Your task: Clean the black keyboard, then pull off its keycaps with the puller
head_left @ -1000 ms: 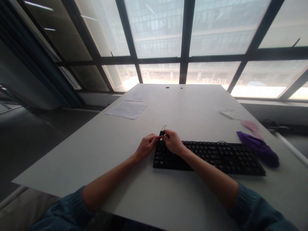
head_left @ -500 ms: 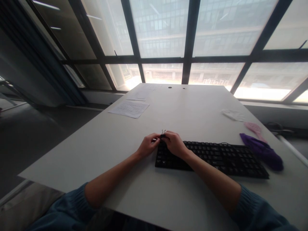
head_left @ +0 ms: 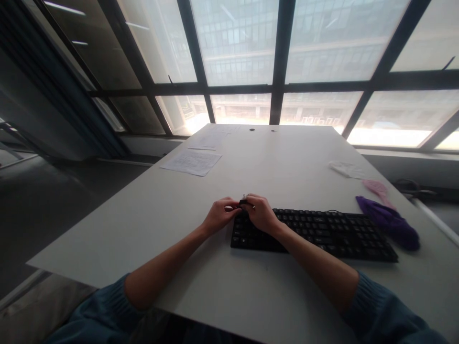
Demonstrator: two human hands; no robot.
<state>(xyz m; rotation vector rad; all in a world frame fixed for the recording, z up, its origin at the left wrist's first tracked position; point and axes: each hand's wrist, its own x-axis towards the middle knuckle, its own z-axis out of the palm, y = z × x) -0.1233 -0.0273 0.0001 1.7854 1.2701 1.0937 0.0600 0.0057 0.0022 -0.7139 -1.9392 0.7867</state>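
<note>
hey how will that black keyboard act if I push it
The keyboard should slide as one stiff piece, since its frame looks straight. Lying flat on the table, it seems unlikely to tip. The cable at its back edge might drag a little.

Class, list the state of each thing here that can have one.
Black clip: mostly hidden; open or shut unclear.
Left hand: pinching at the clip.
Right hand: closed on the clip.
Keyboard: flat, partly hidden.
Papers: lying flat.
Purple item: lying at the keyboard's right end.
Pink item: lying down.
Whitish item: lying flat.
</note>
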